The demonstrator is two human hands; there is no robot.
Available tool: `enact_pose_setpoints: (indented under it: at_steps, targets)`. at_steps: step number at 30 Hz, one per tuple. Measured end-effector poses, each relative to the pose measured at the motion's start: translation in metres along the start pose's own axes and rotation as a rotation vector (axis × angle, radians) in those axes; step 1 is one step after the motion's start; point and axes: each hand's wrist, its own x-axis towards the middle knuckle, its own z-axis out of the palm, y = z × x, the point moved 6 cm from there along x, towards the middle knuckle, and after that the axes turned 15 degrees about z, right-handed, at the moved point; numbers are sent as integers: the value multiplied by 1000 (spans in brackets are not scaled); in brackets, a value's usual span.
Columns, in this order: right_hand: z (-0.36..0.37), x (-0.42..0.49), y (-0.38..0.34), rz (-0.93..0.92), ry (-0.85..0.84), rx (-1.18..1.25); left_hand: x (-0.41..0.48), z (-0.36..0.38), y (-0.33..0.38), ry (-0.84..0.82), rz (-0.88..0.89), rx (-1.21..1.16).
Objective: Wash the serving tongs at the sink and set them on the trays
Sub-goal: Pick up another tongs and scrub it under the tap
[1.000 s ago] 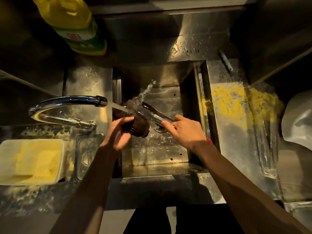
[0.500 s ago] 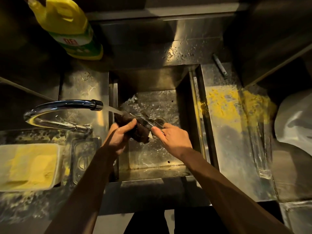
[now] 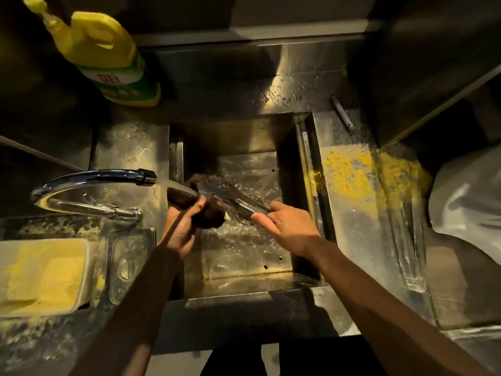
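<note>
Metal serving tongs (image 3: 230,196) lie slanted over the steel sink (image 3: 244,261), their far end under the water stream from the tap (image 3: 89,177). My right hand (image 3: 287,226) pinches the near end of the tongs. My left hand (image 3: 181,226) grips a dark scrubbing pad (image 3: 208,215) pressed against the tongs from below. A second pair of tongs (image 3: 406,240) lies on the steel tray (image 3: 352,253) to the right of the sink.
A yellow detergent bottle (image 3: 105,58) stands at the back left. A white tub of yellow powder (image 3: 40,275) and a clear lid (image 3: 127,261) sit at the left. Yellow powder (image 3: 352,175) is spilled on the right tray. A white bag (image 3: 469,196) is at far right.
The tongs have tilted lower and shifted slightly, with the pad sliding along them under the running water. Both hands stay over the sink.
</note>
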Motion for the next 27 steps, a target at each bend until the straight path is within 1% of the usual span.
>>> enact_pose_setpoints:
  at_steps: [3,5,10,13,14,16,18,19,20,22,24,26,27]
  targets:
    - [9,-4,-7,-2,-23,-5,-8,13,-6,-17,-64,-25]
    - [11,-7,-14,-15,-32,4,-12,13,-9,0,-85,-14]
    - [11,-10,-20,-43,-32,12,-15,17,-5,7,-42,80]
    - [6,-10,-10,-43,-75,42,-13,28,1,-67,5,99]
    - [2,-10,-7,-24,-99,64,-12,31,1,-67,23,109]
    - [-9,-8,0,17,-111,77,-10,30,-3,40,24,84]
    - [-22,-8,7,31,-56,27,-14,22,-11,231,-40,-20]
    - [-27,-9,11,43,-22,-3,-13,15,-16,300,-84,-75]
    - [-31,-10,15,61,14,-21,-13,12,-19,335,-114,-109]
    - [-42,-14,21,95,81,-23,-16,10,-18,332,-156,-101]
    - [-49,-16,22,96,126,-54,-24,15,-13,294,-157,-40]
    - [-54,-21,19,74,167,-68,-38,26,-4,198,-88,56]
    - [-57,-24,18,63,181,-56,-48,35,4,113,-42,110]
